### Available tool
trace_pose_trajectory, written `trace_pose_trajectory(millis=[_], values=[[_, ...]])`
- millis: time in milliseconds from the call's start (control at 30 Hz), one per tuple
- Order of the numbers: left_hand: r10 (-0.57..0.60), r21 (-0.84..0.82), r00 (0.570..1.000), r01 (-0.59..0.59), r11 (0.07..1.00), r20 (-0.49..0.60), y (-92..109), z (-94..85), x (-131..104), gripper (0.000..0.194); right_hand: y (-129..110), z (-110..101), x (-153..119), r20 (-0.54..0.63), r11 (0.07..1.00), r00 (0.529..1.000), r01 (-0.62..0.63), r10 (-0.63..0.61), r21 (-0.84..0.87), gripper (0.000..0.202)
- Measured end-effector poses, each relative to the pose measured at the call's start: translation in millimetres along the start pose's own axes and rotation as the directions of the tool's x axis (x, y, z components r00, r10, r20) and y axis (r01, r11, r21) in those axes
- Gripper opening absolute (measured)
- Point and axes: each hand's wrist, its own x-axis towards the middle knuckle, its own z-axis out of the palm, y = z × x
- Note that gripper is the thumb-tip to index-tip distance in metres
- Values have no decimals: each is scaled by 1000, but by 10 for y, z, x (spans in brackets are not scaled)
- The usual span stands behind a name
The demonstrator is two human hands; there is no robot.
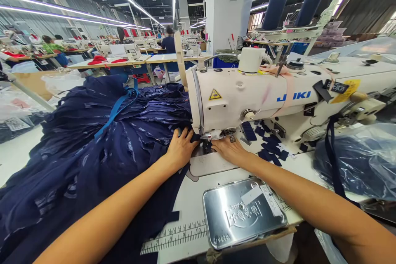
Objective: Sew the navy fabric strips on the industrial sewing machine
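Left hand [182,147] flat on navy fabric [93,152], right hand [229,149] flat (empty) beneath JUKI machine [278,95], embossed tin [244,212] nearby.

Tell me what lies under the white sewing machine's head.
Under the white sewing machine both hands meet at the needle: left hand on navy fabric, right hand beside it. The hands and machine head cover the needle itself.

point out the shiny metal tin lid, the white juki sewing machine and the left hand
shiny metal tin lid [244,212], head view, embossed centre
white Juki sewing machine [247,95], head view, front of arm
left hand [182,148], head view, back of hand
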Motion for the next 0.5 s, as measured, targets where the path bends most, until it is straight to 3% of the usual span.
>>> trace_pose_trajectory(millis=[500], values=[[-47, -85, 997, 52, 995, 66, 18, 2, 162, 33, -22, 137, 9, -42, 995, 997, -64, 61, -76, 32]])
